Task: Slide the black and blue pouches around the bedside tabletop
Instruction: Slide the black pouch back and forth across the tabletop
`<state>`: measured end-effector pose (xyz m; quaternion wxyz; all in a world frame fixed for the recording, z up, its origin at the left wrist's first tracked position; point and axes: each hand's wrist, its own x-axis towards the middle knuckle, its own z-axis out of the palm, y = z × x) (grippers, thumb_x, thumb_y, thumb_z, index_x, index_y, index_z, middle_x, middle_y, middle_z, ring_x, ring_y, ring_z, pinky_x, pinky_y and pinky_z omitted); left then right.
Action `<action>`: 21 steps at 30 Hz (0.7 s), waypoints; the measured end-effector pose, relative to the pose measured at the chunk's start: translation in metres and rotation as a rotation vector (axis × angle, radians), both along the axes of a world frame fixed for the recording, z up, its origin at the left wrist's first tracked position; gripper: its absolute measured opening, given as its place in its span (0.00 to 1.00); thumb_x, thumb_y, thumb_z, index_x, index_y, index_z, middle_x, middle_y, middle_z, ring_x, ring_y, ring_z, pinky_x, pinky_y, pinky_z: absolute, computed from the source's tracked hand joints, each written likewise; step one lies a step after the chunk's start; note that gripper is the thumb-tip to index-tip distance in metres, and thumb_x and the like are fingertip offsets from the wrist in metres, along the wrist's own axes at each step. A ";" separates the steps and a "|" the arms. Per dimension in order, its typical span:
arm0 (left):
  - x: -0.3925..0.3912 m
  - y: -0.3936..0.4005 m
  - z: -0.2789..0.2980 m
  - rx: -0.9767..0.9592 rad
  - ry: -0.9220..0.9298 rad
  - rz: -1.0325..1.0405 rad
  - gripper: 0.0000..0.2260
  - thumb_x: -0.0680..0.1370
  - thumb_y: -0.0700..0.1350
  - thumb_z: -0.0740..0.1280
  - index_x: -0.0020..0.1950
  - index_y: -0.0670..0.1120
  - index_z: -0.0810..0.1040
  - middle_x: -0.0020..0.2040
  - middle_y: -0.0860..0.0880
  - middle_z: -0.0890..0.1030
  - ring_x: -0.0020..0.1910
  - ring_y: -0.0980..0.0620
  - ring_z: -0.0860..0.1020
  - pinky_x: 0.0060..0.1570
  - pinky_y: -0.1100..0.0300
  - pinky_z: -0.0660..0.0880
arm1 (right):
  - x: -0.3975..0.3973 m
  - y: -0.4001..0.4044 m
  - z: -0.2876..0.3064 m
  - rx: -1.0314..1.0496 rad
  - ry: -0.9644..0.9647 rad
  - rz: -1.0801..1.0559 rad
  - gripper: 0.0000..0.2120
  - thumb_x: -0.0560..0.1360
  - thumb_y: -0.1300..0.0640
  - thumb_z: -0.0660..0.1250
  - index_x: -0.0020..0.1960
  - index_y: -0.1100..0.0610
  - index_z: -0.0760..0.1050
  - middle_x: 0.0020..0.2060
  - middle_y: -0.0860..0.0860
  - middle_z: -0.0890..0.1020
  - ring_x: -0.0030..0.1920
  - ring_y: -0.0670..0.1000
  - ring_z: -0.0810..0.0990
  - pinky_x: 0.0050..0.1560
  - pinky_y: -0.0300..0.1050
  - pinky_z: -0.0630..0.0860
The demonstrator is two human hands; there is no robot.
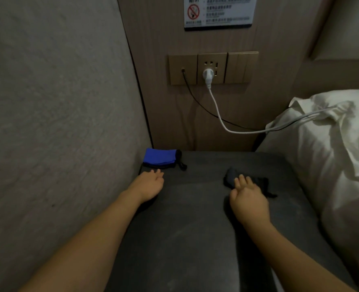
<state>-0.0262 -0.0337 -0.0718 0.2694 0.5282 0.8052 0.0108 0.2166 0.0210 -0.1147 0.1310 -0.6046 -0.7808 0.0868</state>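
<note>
A blue pouch (160, 158) with a black cord lies at the far left corner of the dark bedside tabletop (195, 218), against the wall. My left hand (150, 185) lies just in front of it with straight fingers, close to the pouch's near edge and holding nothing. A black pouch (231, 177) lies at the far right of the tabletop, its cord trailing to the right. My right hand (249, 199) rests flat on the black pouch, fingers straight, and covers its middle.
A padded wall panel (58, 123) borders the tabletop on the left. A white pillow (332, 144) and bedding press in from the right. Behind, a socket panel (212, 68) holds a white plug; its white cable (237, 130) and a black one hang above the tabletop's back edge.
</note>
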 end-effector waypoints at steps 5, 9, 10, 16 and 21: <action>-0.009 0.009 0.015 0.120 -0.237 0.216 0.16 0.82 0.46 0.56 0.62 0.39 0.77 0.62 0.41 0.77 0.60 0.44 0.75 0.57 0.57 0.69 | -0.058 -0.034 0.002 -0.038 0.002 0.163 0.23 0.66 0.56 0.52 0.44 0.64 0.84 0.45 0.59 0.85 0.46 0.58 0.85 0.44 0.50 0.80; -0.014 0.022 0.025 0.029 -0.140 0.156 0.17 0.81 0.45 0.57 0.64 0.37 0.76 0.66 0.39 0.75 0.65 0.41 0.73 0.65 0.54 0.68 | -0.108 -0.061 0.002 -0.024 0.007 0.317 0.19 0.62 0.54 0.59 0.43 0.61 0.85 0.45 0.55 0.86 0.46 0.55 0.85 0.46 0.48 0.80; -0.013 0.024 0.026 0.007 -0.109 0.133 0.17 0.81 0.44 0.56 0.65 0.37 0.75 0.67 0.39 0.74 0.66 0.41 0.72 0.66 0.55 0.68 | -0.120 -0.067 0.001 -0.042 0.013 0.347 0.20 0.62 0.54 0.58 0.43 0.60 0.85 0.44 0.55 0.86 0.47 0.54 0.85 0.46 0.47 0.80; -0.018 0.028 0.021 -0.036 -0.018 0.090 0.19 0.81 0.48 0.55 0.64 0.39 0.75 0.64 0.41 0.76 0.58 0.43 0.75 0.56 0.55 0.70 | -0.175 -0.098 0.006 -0.137 0.105 0.494 0.34 0.66 0.52 0.43 0.59 0.64 0.78 0.59 0.59 0.80 0.62 0.58 0.77 0.62 0.49 0.71; -0.017 0.024 0.011 -0.008 0.044 0.020 0.14 0.81 0.48 0.54 0.44 0.45 0.76 0.46 0.44 0.77 0.45 0.48 0.75 0.47 0.55 0.70 | -0.167 -0.097 0.003 -0.128 0.098 0.549 0.27 0.65 0.52 0.51 0.51 0.58 0.84 0.49 0.53 0.85 0.52 0.51 0.83 0.52 0.44 0.78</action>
